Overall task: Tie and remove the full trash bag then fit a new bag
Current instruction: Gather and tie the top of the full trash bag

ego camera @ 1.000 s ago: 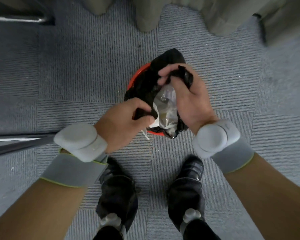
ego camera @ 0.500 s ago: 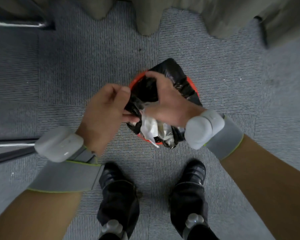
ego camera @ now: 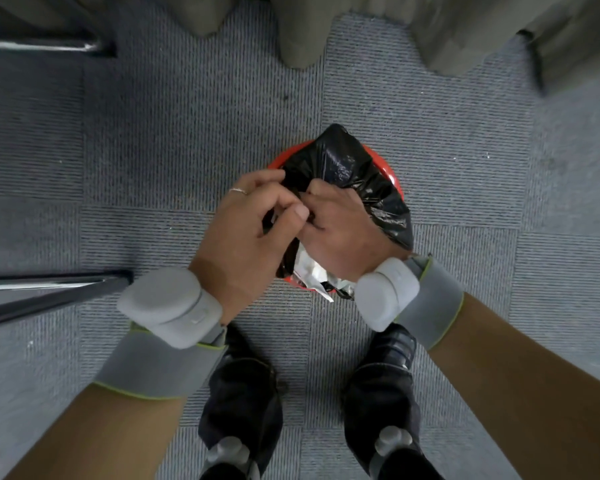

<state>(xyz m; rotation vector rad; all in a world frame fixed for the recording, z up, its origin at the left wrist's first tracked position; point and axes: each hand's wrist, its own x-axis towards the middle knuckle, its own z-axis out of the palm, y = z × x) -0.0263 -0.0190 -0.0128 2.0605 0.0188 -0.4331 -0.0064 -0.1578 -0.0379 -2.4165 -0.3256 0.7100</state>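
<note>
- Below my hands stand my two dark shoes, on the grey carpet.
- Just behind my fingers, on my side of the bin, white and silvery rubbish pokes out of the bag's mouth, which is not yet closed.
- My left hand is curled shut, fingers pinching a gathered strip of the black bag.
- My right hand is closed on another fold of the same bag, knuckles touching the left fingers.
- Under and beyond my fingers the bag sits in the red bin, its far side bunched up above the rim.
- I judge the film thin, soft and slippery, easily torn; the load looks light. The loose top edges, gathered thick, are the best hold for knotting.
- Beyond the bin hangs a beige curtain.
</note>
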